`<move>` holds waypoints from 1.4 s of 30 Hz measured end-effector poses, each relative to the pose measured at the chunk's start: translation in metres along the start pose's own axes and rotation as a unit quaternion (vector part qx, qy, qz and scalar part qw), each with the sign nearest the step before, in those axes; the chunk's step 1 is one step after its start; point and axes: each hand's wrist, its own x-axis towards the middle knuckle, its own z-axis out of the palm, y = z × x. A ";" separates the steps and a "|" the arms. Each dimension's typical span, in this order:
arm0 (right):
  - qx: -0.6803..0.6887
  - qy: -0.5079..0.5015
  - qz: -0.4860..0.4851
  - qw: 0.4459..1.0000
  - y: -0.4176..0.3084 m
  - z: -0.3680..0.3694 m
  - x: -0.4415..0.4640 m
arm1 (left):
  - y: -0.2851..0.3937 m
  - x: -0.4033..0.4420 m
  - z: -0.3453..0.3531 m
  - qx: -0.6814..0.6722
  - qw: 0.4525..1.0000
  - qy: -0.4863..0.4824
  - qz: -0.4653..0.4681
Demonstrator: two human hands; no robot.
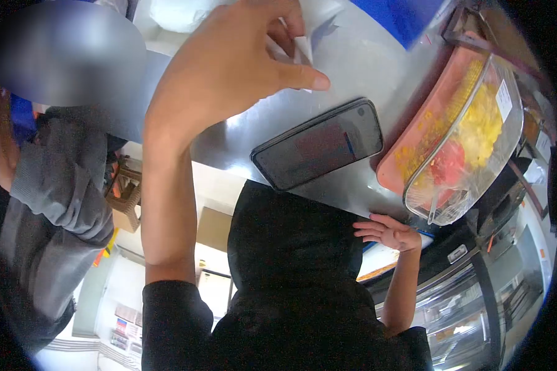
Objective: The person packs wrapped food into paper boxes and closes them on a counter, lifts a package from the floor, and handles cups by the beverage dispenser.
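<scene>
My left hand [229, 68] reaches over the metal table [229, 136], its fingers curled around a crumpled white sheet [303, 52] that looks like paper or thin plastic. A dark phone [319, 145] lies flat on the table, below and right of that hand. Lower right, near the table's front edge, my right hand [390, 235] is held with its fingers spread and nothing in it.
A pink tray [408, 133] and a wire basket [439, 185] with wrapped yellow and red items [476, 133] stand at the right. Something blue [396, 18] lies at the top. At the left is another person's grey sleeve [62, 173].
</scene>
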 end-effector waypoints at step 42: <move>-0.067 0.008 -0.057 0.996 0.006 0.002 -0.002 | -0.017 -0.030 0.035 0.312 0.932 0.149 0.106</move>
